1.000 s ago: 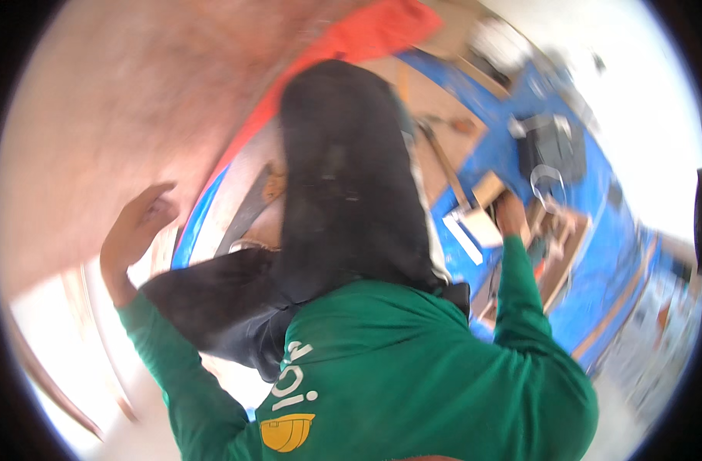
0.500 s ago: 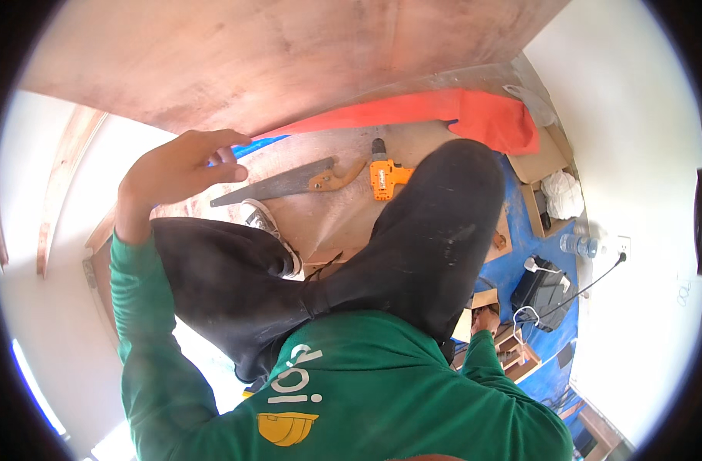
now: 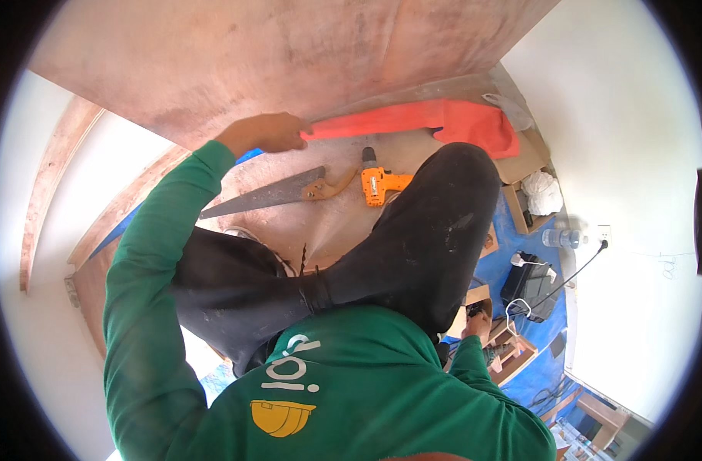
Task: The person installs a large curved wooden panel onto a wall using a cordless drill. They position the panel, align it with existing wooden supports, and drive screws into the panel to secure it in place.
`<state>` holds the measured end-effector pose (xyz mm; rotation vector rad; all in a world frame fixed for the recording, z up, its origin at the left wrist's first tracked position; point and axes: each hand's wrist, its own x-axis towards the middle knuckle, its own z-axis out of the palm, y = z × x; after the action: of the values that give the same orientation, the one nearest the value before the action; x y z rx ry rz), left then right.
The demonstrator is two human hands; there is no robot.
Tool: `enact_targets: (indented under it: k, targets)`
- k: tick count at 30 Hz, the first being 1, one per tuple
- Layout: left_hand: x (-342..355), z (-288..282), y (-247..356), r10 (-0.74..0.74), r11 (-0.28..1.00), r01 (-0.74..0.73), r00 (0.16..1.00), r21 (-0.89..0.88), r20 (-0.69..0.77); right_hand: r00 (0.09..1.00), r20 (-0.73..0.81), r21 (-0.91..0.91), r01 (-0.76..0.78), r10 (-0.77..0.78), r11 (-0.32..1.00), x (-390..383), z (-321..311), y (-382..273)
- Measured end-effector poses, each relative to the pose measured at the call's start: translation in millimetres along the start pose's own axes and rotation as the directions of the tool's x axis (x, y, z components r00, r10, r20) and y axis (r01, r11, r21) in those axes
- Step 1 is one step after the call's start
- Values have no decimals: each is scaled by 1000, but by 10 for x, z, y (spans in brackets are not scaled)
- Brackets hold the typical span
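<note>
The person's left hand (image 3: 268, 133) reaches forward, its bent fingertips at the narrow end of a bright red, cloth-like sheet (image 3: 474, 131); from where I stand, I cannot tell whether they pinch it or only meet it. The sheet runs rightward from those fingers and widens at its far end. The right hand (image 3: 479, 325) is low beside the person's right hip, at a small, open, tan cardboard box (image 3: 478, 293). A small black object (image 3: 475, 309) shows at its fingers; whether they grip it, I cannot tell.

Just nearer the body than the left hand lies a handsaw with a grey metal blade and brown wooden handle (image 3: 266, 196). To the saw's right is an orange power drill with a black chuck (image 3: 375, 186). Beyond the left hand stretches a broad, reddish-brown board (image 3: 289, 65).

Beside the right hand sits a shallow wooden tray (image 3: 526, 359) holding mixed items. Farther right stands a black case (image 3: 539, 292) on blue sheeting (image 3: 492, 269), and past it a clear plastic bottle (image 3: 561, 237) lies near the white wall (image 3: 635, 154).
</note>
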<state>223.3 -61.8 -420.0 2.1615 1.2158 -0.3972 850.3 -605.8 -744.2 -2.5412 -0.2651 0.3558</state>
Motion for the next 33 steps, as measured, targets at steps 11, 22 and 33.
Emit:
enact_targets:
  k: [11,22,33]
  targets:
    - [-777,-37,852,334,927,-344,938,-148,-87,776,-268,-31,585,-570,811,-239,-500,-2339]
    - [-2879,-1677,696,-201,844,-527,-148,-94,-968,442,-287,707,696,-849,123,-1909,-345,-6410]
    - [-3731,-3235,-735,-511,823,-490,-417,-288,-752,338,-23,744,634,-941,210,-2348,428,-6936]
